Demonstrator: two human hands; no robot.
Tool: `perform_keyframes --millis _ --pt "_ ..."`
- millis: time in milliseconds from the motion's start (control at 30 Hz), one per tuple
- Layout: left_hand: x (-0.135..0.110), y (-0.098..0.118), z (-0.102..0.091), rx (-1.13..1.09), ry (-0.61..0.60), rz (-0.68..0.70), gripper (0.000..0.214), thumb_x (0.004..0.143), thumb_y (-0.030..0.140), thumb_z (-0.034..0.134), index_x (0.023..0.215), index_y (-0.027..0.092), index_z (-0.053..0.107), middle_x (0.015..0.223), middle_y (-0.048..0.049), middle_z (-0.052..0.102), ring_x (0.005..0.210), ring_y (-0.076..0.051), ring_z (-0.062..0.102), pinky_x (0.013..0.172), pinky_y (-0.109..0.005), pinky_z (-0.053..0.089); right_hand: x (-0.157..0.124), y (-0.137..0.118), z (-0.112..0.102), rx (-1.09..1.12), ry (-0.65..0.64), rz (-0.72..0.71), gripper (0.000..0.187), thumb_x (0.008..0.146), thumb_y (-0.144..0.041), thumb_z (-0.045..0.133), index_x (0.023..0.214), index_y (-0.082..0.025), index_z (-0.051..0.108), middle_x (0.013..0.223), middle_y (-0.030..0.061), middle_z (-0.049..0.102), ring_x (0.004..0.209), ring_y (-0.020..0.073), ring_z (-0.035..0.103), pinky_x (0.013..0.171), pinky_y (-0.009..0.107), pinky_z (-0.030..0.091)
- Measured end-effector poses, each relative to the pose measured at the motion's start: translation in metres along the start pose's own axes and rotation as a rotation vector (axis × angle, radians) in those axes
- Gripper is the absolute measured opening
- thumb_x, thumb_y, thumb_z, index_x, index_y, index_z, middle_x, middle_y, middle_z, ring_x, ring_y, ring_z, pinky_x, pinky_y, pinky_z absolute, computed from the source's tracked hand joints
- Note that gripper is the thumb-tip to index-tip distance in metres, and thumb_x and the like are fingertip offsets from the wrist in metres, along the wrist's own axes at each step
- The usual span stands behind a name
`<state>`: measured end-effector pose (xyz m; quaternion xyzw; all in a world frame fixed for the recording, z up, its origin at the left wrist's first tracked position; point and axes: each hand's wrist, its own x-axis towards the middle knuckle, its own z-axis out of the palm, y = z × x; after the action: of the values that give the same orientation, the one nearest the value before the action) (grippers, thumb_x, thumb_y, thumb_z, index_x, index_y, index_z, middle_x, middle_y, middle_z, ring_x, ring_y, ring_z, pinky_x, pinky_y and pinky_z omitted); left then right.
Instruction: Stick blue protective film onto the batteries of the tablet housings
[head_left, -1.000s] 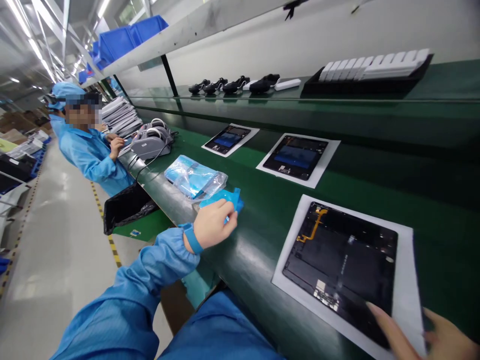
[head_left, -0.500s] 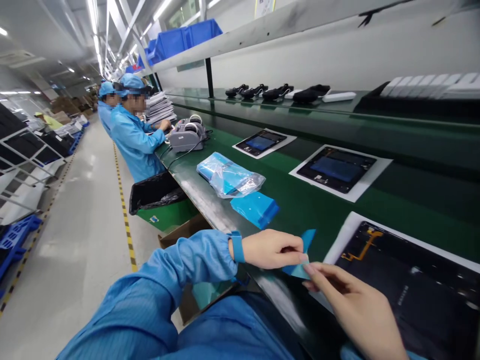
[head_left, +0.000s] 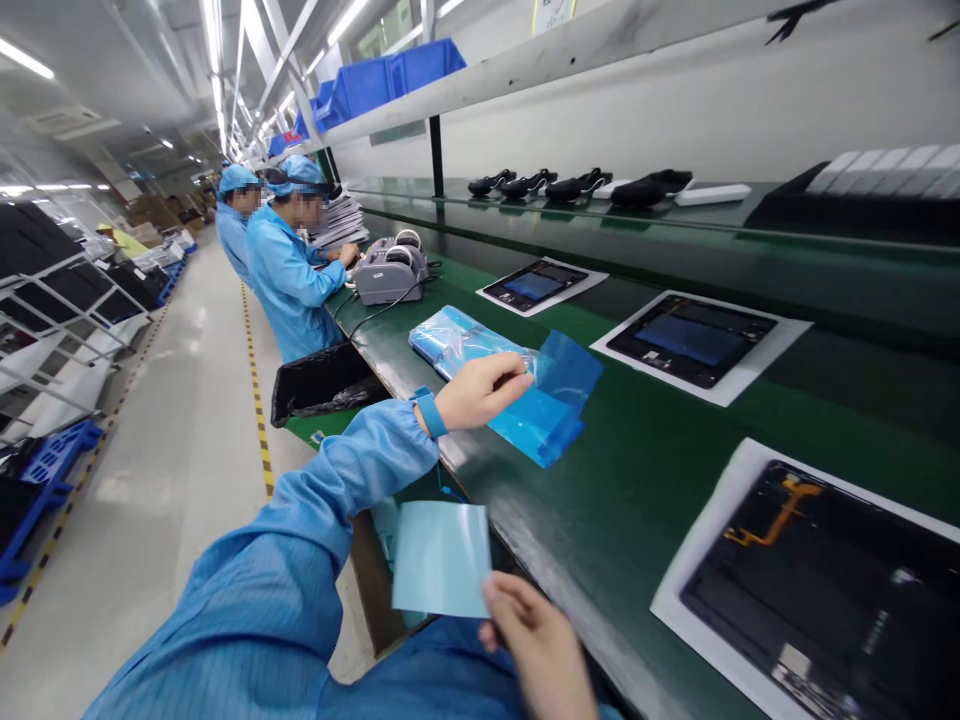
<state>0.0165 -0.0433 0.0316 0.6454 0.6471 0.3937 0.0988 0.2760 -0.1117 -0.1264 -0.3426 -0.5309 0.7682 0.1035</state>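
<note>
My left hand (head_left: 484, 392), with a blue band at its wrist, is pinched on a translucent blue film (head_left: 576, 368). That film hangs over a stack of blue film sheets (head_left: 529, 428) on the green bench. Lower down, at the bench's front edge, my right hand (head_left: 541, 640) grips a pale blue square sheet (head_left: 441, 558) by its corner between thumb and fingers. Beside the stack lies a clear plastic bag (head_left: 442, 330) with more blue film. To the right, a black tablet panel (head_left: 817, 590) with an orange flex cable rests on a white sheet (head_left: 675, 590).
Two more black panels (head_left: 679, 340) (head_left: 536, 287) lie on white sheets farther along the bench. A grey tape dispenser (head_left: 386, 275) stands near a co-worker in blue (head_left: 289, 270). Below the edge are a black-lined bin (head_left: 311, 385) and a cardboard box (head_left: 367, 590).
The film and pale sheet, together between my hands before, are now apart. My left hand has moved up and left to the stack with the film; my right has drawn the sheet down and left.
</note>
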Motion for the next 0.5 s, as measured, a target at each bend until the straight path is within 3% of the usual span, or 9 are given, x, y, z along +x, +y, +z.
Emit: perform_keyframes --millis 33,100,200,300,400,500 --pt "-0.001 0.0 0.001 0.003 -0.012 0.009 0.031 0.097 0.044 0.044 0.076 0.021 0.041 0.072 0.0002 0.044 0.069 -0.015 0.041 0.071 -0.03 0.04 0.012 0.015 0.019 0.066 -0.035 0.133 0.036 0.064 -0.064 0.077 0.075 -0.031 0.07 0.052 -0.0062 0.062 0.054 0.0207 0.067 0.056 0.034 0.057" --pt "-0.004 0.001 0.004 0.015 -0.038 0.018 0.033 0.097 0.046 0.044 0.075 0.021 0.041 0.07 0.0005 0.044 0.068 -0.014 0.041 0.069 -0.029 0.04 0.042 0.042 0.048 0.065 -0.038 0.238 0.037 0.069 -0.059 0.078 0.068 -0.024 0.065 0.052 -0.0071 0.06 0.049 0.0128 0.061 0.051 0.024 0.05" --pt "-0.009 0.0 0.01 0.049 -0.067 0.021 0.033 0.098 0.044 0.043 0.075 0.021 0.041 0.07 0.0009 0.044 0.067 -0.013 0.042 0.068 -0.028 0.04 0.089 0.068 0.063 0.008 0.001 0.357 0.031 0.089 -0.046 0.07 0.083 -0.016 0.066 0.07 -0.004 0.064 0.054 0.0071 0.056 0.05 0.02 0.047" --pt "-0.014 -0.001 0.016 0.09 -0.089 0.02 0.032 0.099 0.042 0.042 0.076 0.021 0.041 0.07 0.0012 0.046 0.066 -0.012 0.043 0.067 -0.026 0.041 0.121 0.077 0.066 -0.051 0.026 0.401 0.028 0.096 -0.04 0.065 0.106 -0.013 0.066 0.096 0.0028 0.068 0.072 0.0105 0.063 0.06 0.024 0.054" --pt "-0.019 -0.002 0.019 0.145 -0.115 0.023 0.03 0.101 0.038 0.043 0.077 0.02 0.043 0.07 0.0014 0.048 0.064 -0.011 0.045 0.065 -0.025 0.042 0.129 0.072 0.072 -0.083 0.02 0.355 0.031 0.098 -0.042 0.063 0.108 -0.013 0.065 0.095 0.0032 0.068 0.074 0.0111 0.064 0.064 0.026 0.056" --pt "-0.027 0.0 0.02 0.225 -0.124 0.035 0.027 0.101 0.034 0.043 0.078 0.019 0.046 0.072 0.0001 0.052 0.066 -0.012 0.049 0.066 -0.025 0.043 0.105 0.052 0.073 -0.101 -0.056 0.244 0.039 0.084 -0.063 0.068 0.083 -0.024 0.07 0.068 -0.0062 0.066 0.055 0.0117 0.062 0.055 0.028 0.055"
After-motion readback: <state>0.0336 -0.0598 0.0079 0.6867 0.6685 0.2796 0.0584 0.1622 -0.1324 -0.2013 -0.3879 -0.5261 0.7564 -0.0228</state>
